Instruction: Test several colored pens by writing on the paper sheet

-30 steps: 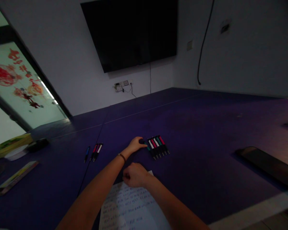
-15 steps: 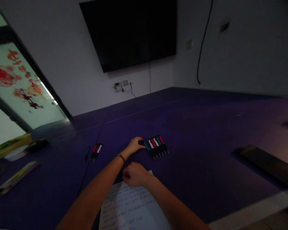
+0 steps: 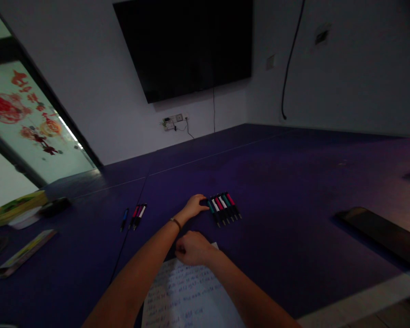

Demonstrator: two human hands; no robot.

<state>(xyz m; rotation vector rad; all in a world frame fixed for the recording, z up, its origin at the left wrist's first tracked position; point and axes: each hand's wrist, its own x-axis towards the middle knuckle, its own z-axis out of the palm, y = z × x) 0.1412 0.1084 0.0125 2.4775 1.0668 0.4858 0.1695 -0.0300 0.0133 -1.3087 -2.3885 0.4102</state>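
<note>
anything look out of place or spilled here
On the right-hand wall, the black cable looks odd: it dangles, its lower end apparently unconnected. The blue pen lies slightly apart from the pens beside it. No spill is visible.

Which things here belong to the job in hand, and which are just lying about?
Seemingly in the job:
row of pens by the left hand
blue pen farther left, perhaps

Apparently just lying about:
written sheet
long narrow box
flat dark object
</note>
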